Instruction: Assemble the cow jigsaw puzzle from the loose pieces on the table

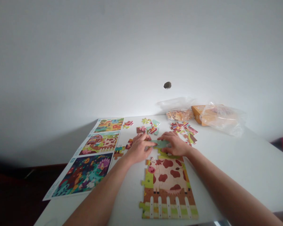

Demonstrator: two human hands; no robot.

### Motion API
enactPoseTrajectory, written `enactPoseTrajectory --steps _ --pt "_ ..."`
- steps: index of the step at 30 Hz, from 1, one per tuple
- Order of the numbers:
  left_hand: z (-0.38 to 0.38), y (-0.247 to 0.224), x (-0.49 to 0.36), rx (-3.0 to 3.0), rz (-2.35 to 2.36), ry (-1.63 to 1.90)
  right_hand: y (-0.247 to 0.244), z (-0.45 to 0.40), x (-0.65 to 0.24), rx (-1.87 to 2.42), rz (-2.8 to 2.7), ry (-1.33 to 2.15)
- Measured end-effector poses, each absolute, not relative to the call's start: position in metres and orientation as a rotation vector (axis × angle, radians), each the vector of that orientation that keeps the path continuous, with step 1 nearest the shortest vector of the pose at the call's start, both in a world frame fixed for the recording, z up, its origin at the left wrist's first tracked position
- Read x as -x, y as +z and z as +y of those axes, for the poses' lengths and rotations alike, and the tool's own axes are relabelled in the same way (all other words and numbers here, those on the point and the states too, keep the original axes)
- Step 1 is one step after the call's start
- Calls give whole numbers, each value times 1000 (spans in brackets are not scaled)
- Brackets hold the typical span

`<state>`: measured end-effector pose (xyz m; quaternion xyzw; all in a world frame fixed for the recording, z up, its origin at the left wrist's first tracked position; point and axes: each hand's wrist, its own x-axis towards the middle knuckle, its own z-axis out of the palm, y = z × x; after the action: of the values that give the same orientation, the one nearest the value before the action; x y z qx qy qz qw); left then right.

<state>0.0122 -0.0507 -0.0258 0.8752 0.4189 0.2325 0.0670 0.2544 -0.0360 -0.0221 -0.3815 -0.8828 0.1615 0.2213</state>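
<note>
A partly joined puzzle (168,188) with a spotted cow and a white fence lies on the white table. At its top edge is a pale blue-green piece (162,144), between my two hands. My left hand (139,147) has its fingertips at the left end of that piece, thumb and fingers apart. Over the right end of the same piece, my right hand (174,143) bends its fingers down, touching it. Loose pieces (153,129) lie just beyond my hands, and a few more (118,152) sit to the left of my left hand.
A sheet with three pictures (99,143) lies at the left. More loose pieces (179,126) are behind my right hand. Near the wall are a clear bag of pieces (180,114), an orange box (197,115) and an empty-looking plastic bag (231,122).
</note>
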Motion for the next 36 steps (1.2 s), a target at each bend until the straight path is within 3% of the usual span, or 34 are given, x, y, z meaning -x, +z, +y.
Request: enactPoseTrajectory --steps 36 --pt "-50 -27 -10 -2593 1266 712 -16 -39 -255 1122 -2495 409"
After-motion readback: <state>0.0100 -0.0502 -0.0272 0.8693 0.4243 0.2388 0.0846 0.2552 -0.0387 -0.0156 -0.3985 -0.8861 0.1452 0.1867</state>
